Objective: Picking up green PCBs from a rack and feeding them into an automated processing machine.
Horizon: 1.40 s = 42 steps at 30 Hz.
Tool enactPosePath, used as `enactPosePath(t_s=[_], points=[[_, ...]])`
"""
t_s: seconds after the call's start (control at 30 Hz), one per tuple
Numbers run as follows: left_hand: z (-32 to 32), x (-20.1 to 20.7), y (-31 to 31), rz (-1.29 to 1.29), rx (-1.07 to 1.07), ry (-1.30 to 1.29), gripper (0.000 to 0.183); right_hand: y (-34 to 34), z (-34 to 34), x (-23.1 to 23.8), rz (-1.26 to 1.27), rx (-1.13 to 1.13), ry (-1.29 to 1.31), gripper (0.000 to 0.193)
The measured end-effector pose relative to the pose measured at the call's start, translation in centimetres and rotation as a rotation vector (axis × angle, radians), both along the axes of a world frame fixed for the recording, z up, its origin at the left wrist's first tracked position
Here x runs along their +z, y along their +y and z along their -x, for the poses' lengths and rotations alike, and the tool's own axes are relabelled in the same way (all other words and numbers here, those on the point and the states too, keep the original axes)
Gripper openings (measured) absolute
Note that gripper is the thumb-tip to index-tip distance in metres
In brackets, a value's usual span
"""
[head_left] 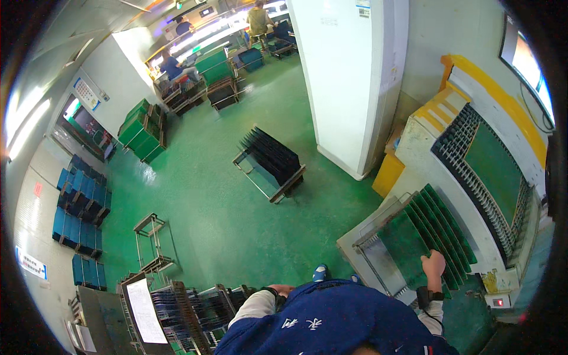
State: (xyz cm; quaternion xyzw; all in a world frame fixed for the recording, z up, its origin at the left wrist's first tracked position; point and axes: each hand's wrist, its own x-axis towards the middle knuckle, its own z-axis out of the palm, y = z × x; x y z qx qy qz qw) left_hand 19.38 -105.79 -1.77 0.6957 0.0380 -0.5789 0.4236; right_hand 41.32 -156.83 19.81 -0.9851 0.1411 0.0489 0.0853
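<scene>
Close on the right, my right hand (433,263) is closed on the upper edge of a large green circuit board (406,251). The board stands upright, the front one of several in a slotted metal rack (371,266). Its lower edge is at the rack's wire slots. Behind it, more green boards (452,231) lean in a row with gaps between them. My left hand (282,290) is low at my left side, partly covered by my blue top, with its fingers mostly hidden. It is nearest to a stand of dark racks.
Right of the rack, a roller conveyor (473,171) carries another green board (496,168). A white pillar (349,77) rises ahead. Mid-floor stands a rack of black panels (272,157), with a bare metal frame (151,242) farther left. Blue racks (83,207) line the left wall; people sit at far benches.
</scene>
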Motion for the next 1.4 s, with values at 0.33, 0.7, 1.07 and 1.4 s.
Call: enactPosePath(t_s=[0.33, 0.7, 1.07, 1.4], points=[[0.3, -1.5, -0.1, -0.186, 0.580, 0.012, 0.048, -0.7, 0.0, -0.8, -0.015, 0.021, 0.001, 0.043], [3.2, -7.7, 2.2, 0.111, 0.654, -0.244, 0.041, 0.4, -0.3, 0.0, -0.024, 0.023, 0.026, 0.043], [-0.6, -1.4, -1.5, -0.080, 0.874, 0.018, 0.025, -1.6, 0.8, -1.2, 0.023, -0.038, -0.021, 0.038], [2.0, -6.8, 0.3, 0.088, 0.793, -0.236, 0.023, -1.0, 0.2, -1.1, 0.037, -0.003, -0.009, 0.044]])
